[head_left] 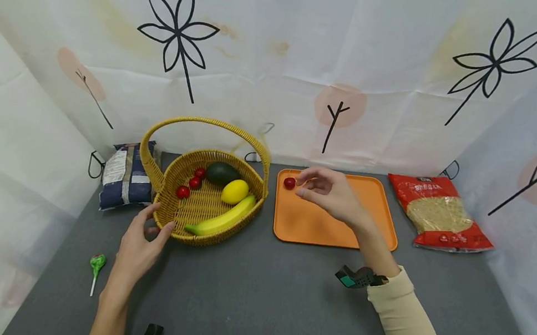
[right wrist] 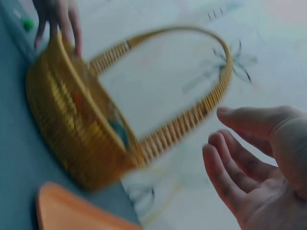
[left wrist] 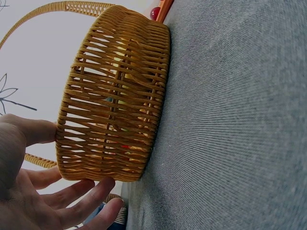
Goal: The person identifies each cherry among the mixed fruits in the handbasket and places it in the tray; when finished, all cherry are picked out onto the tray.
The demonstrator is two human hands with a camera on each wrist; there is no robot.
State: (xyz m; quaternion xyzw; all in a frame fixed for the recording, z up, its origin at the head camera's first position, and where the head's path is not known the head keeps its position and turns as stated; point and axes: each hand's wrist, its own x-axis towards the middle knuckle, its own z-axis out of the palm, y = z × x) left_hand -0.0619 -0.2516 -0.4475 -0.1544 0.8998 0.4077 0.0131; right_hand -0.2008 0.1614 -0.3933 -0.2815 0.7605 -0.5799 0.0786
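At the front left rim of a yellow wicker basket (head_left: pixel 199 237), my left hand (head_left: pixel 140 249) holds its edge between thumb and fingers. In the basket lie a banana (head_left: pixel 222 219), a lemon (head_left: pixel 235 192), a dark green avocado (head_left: pixel 222 174) and three red cherries (head_left: pixel 183 192). Another cherry (head_left: pixel 289 183) is at the left part of the orange tray (head_left: pixel 325 240). My right hand (head_left: pixel 328 192) hovers over that tray, its fingertips close beside this cherry. Nothing is between its loosely bent fingers (right wrist: pixel 223 177) in the right wrist view.
Behind the basket on the left lies a dark blue bag (head_left: pixel 128 175). A red bag with a see-through window (head_left: pixel 439 213) lies right of the tray. At the left of the grey table (head_left: pixel 251 305) is a green lollipop (head_left: pixel 97 264). Patterned white cloth (head_left: pixel 273 50) hangs around the table.
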